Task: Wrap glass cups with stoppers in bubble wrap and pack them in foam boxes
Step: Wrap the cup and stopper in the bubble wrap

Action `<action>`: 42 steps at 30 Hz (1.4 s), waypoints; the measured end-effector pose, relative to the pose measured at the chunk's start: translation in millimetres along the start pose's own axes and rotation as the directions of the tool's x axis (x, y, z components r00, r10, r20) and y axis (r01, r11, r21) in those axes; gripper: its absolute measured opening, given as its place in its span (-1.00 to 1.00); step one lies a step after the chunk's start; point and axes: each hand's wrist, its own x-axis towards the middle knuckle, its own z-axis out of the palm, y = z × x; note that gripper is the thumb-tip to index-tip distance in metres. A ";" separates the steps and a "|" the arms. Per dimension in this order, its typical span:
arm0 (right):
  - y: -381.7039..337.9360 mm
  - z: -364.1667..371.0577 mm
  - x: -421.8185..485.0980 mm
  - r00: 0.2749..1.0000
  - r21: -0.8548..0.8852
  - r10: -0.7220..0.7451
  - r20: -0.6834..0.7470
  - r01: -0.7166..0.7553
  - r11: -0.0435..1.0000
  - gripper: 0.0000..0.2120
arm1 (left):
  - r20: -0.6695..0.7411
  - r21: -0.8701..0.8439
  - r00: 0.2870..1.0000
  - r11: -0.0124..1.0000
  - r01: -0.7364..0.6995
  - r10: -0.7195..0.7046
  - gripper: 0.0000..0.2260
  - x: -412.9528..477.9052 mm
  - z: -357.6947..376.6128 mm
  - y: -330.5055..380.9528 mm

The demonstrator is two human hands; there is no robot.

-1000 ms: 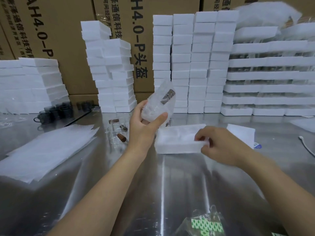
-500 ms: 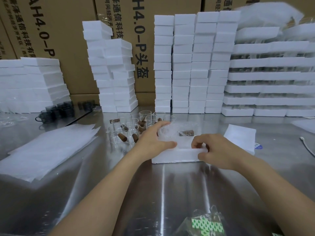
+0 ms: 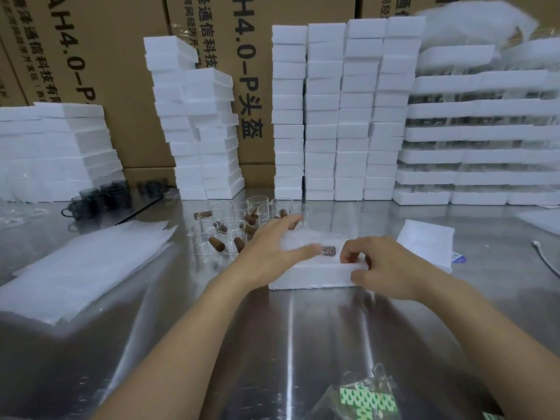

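An open white foam box [image 3: 315,275] lies on the steel table in front of me. Inside it rests a bubble-wrapped glass cup [image 3: 306,239] with its brown stopper [image 3: 328,251] showing through the wrap. My left hand [image 3: 272,253] lies flat on the wrapped cup with fingers straight. My right hand [image 3: 378,268] grips the box's right front rim, thumb on the outside wall and fingers curled over the edge. Behind the box stand several bare glass cups [image 3: 236,225] with brown stoppers. A stack of bubble wrap sheets [image 3: 78,268] lies at the left.
A foam lid [image 3: 424,242] lies right of the box. Tall stacks of foam boxes [image 3: 342,110] line the back against cardboard cartons. Dark glass mugs [image 3: 100,200] stand back left. A bag with green tape [image 3: 366,398] sits at the near edge. A white cable [image 3: 545,259] is far right.
My left hand brought the wrapped cup down from the air into the foam box and now lies flat on it. My right hand stayed at the box's right rim.
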 end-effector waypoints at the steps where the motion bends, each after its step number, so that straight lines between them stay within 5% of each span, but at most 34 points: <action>1: -0.4 -0.1 -0.4 1.000 0.018 0.002 -0.003 -0.002 1.000 -0.89 | -0.003 -0.039 1.000 0.999 -0.019 0.019 -0.27 0.2 0.6 -0.7; 7: -0.9 0.8 -0.6 0.999 0.052 0.001 -0.047 0.002 0.999 -0.95 | 0.093 0.171 0.996 0.985 -0.024 0.008 -0.48 2.2 2.9 -13.0; 13: 1.0 0.1 0.8 0.998 0.059 0.019 -0.060 -0.015 0.998 -0.94 | -0.108 0.348 0.969 0.922 -0.172 0.222 -0.63 0.0 2.0 -11.1; 17: 1.2 1.5 0.1 0.998 0.063 0.016 -0.063 -0.013 0.998 -0.94 | -0.098 0.416 0.979 0.901 -0.124 0.180 -0.58 0.9 1.3 -9.7; 21: 0.8 2.3 0.2 0.998 0.063 0.012 -0.062 -0.008 0.998 -0.94 | -0.069 0.445 0.986 0.890 -0.103 0.149 -0.54 0.2 2.3 -9.4; 25: 0.7 1.3 -0.3 0.998 0.055 0.002 -0.062 0.002 0.998 -0.94 | -0.228 0.393 0.946 0.911 -0.127 0.230 -0.72 1.1 1.7 -8.0; 28: 0.0 1.1 -0.5 0.998 0.056 -0.005 -0.065 0.008 0.998 -0.94 | -0.151 0.327 0.958 0.927 -0.184 0.244 -0.60 0.7 3.7 -8.5; 42: 0.7 2.6 0.7 0.998 0.092 0.009 -0.061 -0.003 0.996 -0.89 | -0.242 0.508 0.933 0.854 -0.114 0.268 -0.67 0.2 8.4 -2.0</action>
